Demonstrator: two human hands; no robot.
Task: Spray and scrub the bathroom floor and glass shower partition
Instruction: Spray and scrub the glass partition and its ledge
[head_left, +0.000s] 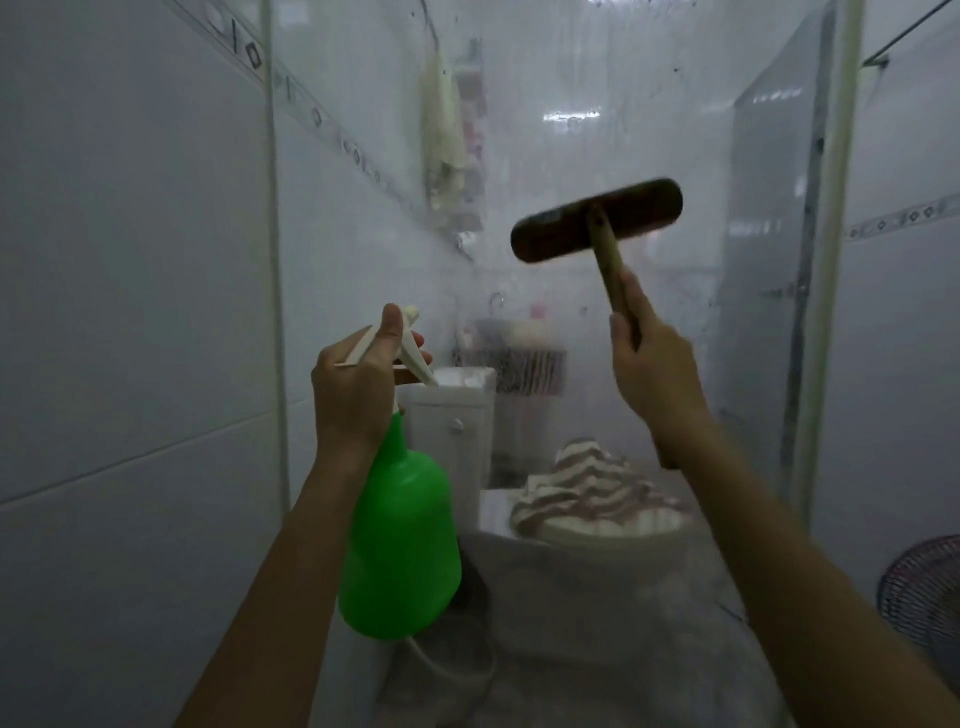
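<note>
Left hand: the left hand (358, 384) is gripping the neck of the green spray bottle (400, 545), thumb lying up along the white head, nozzle pointing toward the glass
Right hand: the right hand (649, 358) is clutching the wooden handle of the scrub brush (597, 221), whose dark head is sitting high and tilted, seemingly against the glass partition (571, 78)
Step in hand: I'm judging this to be the scrubbing of the glass, with the sprayer being held at the ready
Doing it well: the brush is wanting its whole bristle face lying flat on the pane, going in overlapping passes from the top downward; the specks dotting the upper glass are asking for a mist first
Bottle contents: the green plastic is hiding the level, so I'm not able to tell how full it is
Behind the glass: a toilet tank (452, 415) is standing there, a striped cloth (587, 493) is lying heaped on the lid, and a basket (519, 364) is holding things too blurred to name
Floor: it is barely showing from here, so I'm not judging its state
</note>
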